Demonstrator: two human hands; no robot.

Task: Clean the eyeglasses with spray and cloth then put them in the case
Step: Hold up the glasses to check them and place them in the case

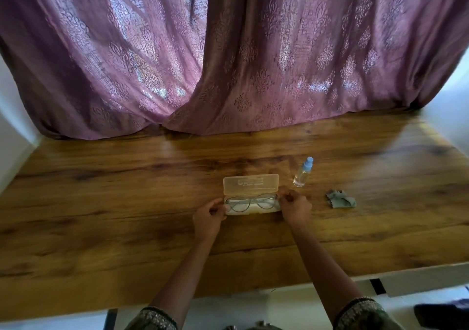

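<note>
Gripping eyeglasses point(250, 202) at both frame ends, left hand point(208, 219) and right hand point(295, 208) pinch; glasses lie in open case point(251, 187), mid-desk point(127, 202). Light, fragile, likely slippery lenses: hold frame only.

Wooden table point(127, 202) with case point(251, 187), spray bottle point(302, 172), cloth point(341, 199).

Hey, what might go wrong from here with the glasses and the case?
The glasses sit in the open case, both hands at its ends: left hand, right hand. Shutting the lid could pinch the frame if it sits crooked. The right arm might also knock over the upright spray bottle nearby.
</note>
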